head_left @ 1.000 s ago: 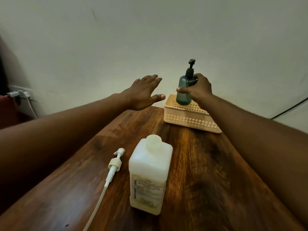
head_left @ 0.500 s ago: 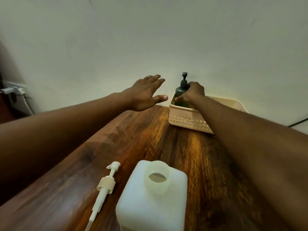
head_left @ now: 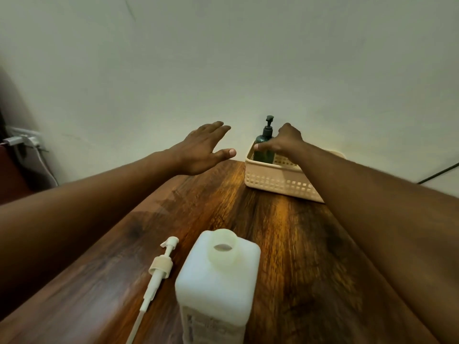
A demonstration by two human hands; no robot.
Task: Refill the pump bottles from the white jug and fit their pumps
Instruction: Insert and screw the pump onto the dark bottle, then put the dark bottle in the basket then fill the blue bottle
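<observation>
A dark green pump bottle (head_left: 263, 150) with its black pump fitted stands inside the beige basket (head_left: 273, 181) at the table's far end. My right hand (head_left: 283, 141) grips the bottle's body from the right, thumb across its front. My left hand (head_left: 202, 150) hovers flat, fingers straight, above the table left of the basket, holding nothing. Close to me stands the white jug (head_left: 218, 281) with its mouth uncapped. A white pump with a long tube (head_left: 159, 269) lies on the table to the jug's left.
The wooden table (head_left: 285, 244) narrows toward a pale wall. A wall socket with a plug and white cable (head_left: 24, 142) is at the far left. A dark cable (head_left: 439, 172) runs along the wall at the right.
My right hand has lowered the green bottle from above the basket down into it and still grips it. My left hand has stayed hovering flat.
</observation>
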